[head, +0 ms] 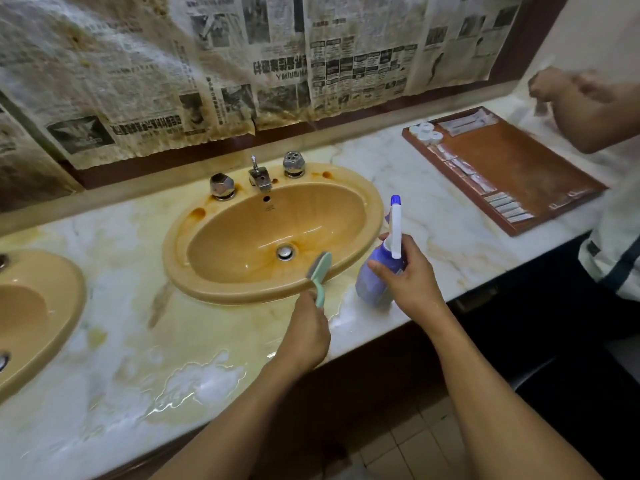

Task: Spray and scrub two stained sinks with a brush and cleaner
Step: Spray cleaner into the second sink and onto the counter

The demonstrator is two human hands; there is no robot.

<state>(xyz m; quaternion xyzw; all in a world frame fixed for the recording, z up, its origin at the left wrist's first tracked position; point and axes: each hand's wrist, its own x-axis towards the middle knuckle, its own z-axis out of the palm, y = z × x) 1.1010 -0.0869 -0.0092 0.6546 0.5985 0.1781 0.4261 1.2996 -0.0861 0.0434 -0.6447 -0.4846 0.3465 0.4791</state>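
An orange-tan oval sink (346,188) with brown stains on its rim sits in the middle of a marble counter. A second sink (65,296) of the same colour shows partly at the left edge. My left hand (306,332) grips the handle of a pale green brush (320,266), whose head lies over the near rim of the middle sink. My right hand (407,275) holds a purple spray bottle (372,285) by its neck. The bottle stands on the counter just right of the sink, its white nozzle pointing up.
Chrome faucet (259,174) and two knobs stand behind the basin. Soapy water pools on the counter (194,379) near its front edge. A brown tray (519,168) with small toiletries lies at right, beside another person's arms (571,109). Newspaper covers the wall.
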